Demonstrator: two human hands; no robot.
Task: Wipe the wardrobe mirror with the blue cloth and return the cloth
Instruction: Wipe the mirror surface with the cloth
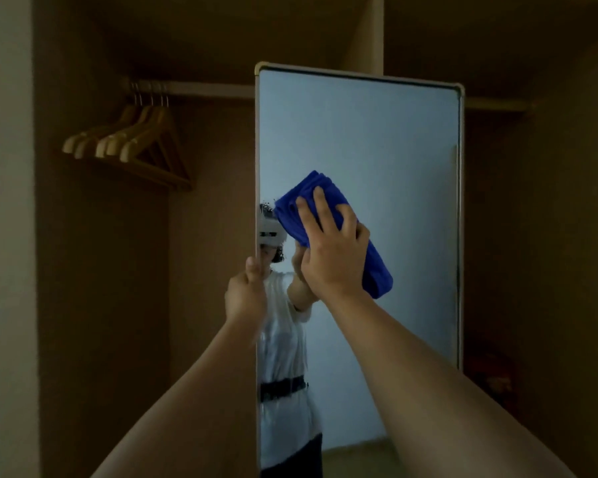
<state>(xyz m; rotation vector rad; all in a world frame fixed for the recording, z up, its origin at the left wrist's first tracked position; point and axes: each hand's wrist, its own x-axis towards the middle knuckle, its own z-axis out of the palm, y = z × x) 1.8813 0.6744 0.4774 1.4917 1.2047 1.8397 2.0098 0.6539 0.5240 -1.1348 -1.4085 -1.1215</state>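
Our right hand (328, 250) presses the folded blue cloth (328, 225) on the wardrobe mirror (377, 139), long axis slanting down-right; our left hand (246, 294) grips the mirror's left edge.

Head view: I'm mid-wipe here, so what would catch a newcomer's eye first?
The blue cloth stands out most, pressed to the middle of the wardrobe mirror by the right hand. The left hand grips the mirror's left edge lower down. Wooden hangers hang on the rail in the dim compartment to the left.
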